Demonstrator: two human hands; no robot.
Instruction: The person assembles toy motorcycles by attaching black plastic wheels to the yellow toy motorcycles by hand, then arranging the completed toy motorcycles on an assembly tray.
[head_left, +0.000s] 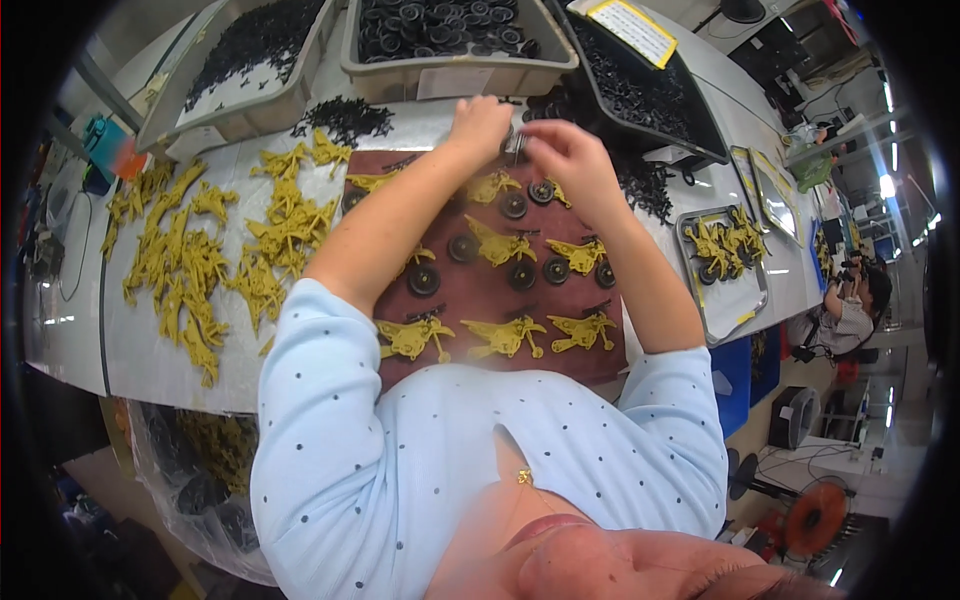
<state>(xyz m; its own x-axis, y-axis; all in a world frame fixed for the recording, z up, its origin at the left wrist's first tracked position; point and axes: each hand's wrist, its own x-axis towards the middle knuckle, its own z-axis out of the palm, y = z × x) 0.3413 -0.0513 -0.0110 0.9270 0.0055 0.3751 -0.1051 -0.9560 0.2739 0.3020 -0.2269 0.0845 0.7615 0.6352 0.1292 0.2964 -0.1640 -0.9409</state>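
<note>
Both hands are raised together at the far edge of a reddish-brown mat (455, 275). My left hand (482, 125) has its fingers curled; what they hold is hidden. The fingers of my right hand (572, 160) are closed around the edge of a small black wheel (516, 146) between the two hands. Below them, yellow toy motorcycle bodies lie in rows on the mat, such as one body (500, 240) with black wheels (522, 274) beside it. The nearest row of yellow bodies (508, 337) has black pieces on top and no wheels beside it.
A grey bin of black wheels (455, 72) stands at the back. Left of it is a grey bin of small black parts (225, 125); right, a black bin (680, 140). Loose yellow bodies (180, 270) cover the left. A metal tray (735, 315) holds wheeled yellow pieces.
</note>
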